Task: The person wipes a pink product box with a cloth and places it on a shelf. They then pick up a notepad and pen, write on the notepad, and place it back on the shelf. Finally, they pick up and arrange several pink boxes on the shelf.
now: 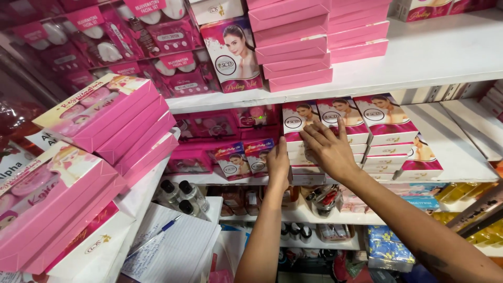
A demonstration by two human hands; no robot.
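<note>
A person's left hand (277,163) and right hand (329,149), both flat and grasping nothing, press against a stack of pink-and-white boxes (301,141) on the middle shelf (456,157), apparently squaring it up, a job needing gentle, even pushing.

- Two hands, a left hand (278,166) and a right hand (328,150), are seen on the middle shelf (461,157).
- Three stacks of white-and-pink boxes (390,137) are counted on that shelf.
- Ten plain pink boxes (296,50), in two piles, are counted above the shelf.
- Three dark-capped bottles (181,196) are seen below it, at left.
- One blue pen (157,235) is seen below the shelf, on a notebook (178,251).
</note>
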